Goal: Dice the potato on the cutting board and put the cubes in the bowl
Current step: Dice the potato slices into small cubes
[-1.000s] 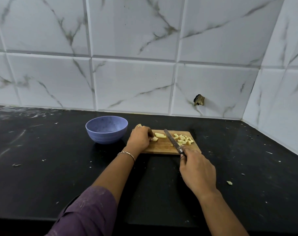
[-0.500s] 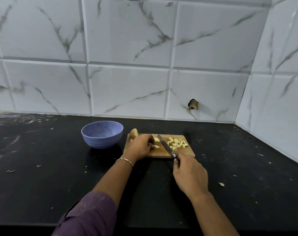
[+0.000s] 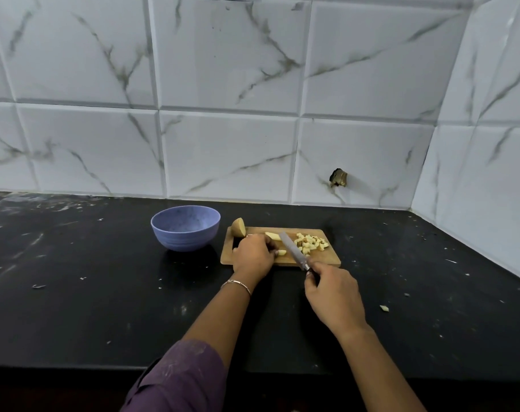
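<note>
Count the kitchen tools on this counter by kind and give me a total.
Bowls: 1, the blue bowl.
Cutting boards: 1, the wooden cutting board, where the left hand holds a potato strip.
Knives: 1, the knife, gripped by the right hand.
Total: 3.

Bowl [image 3: 185,231]: left of left hand [image 3: 253,257].
Strips [image 3: 281,252]: on board [image 3: 327,259], under left hand.
Cubes [image 3: 310,243]: right of knife [image 3: 293,251], beyond right hand [image 3: 334,295].

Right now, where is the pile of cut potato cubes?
In the head view, the potato cubes lie on the right half of the cutting board, just right of the knife; the bowl stands left of the board.
</note>
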Available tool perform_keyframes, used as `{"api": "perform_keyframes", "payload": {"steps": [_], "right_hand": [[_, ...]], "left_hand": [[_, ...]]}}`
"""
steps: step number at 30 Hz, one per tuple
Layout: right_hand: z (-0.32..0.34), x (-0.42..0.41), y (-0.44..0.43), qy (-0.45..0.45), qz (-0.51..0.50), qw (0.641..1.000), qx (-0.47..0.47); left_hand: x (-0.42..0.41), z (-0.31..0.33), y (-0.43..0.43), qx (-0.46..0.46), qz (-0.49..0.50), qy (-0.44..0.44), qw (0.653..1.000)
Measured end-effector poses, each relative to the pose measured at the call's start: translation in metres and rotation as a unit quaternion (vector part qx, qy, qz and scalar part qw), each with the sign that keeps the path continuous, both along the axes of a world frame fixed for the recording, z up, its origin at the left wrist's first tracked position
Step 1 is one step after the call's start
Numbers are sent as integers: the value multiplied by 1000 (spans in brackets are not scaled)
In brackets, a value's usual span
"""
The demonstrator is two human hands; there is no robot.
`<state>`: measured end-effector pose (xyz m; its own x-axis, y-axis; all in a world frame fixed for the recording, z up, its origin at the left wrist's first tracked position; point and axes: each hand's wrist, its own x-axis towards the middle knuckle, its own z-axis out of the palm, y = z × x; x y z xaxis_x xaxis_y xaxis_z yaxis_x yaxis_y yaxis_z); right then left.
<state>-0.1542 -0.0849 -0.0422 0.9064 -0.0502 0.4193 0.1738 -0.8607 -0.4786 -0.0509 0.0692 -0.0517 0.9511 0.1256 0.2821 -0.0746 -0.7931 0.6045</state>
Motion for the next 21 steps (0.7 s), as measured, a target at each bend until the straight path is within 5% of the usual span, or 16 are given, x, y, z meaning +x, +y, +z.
{"api": "perform_keyframes", "payload": {"steps": [21], "right_hand": [[-12, -23, 6, -21, -23, 998, -49]], "left_hand": [[-4, -7, -1, -37, 50, -15, 998]]}}
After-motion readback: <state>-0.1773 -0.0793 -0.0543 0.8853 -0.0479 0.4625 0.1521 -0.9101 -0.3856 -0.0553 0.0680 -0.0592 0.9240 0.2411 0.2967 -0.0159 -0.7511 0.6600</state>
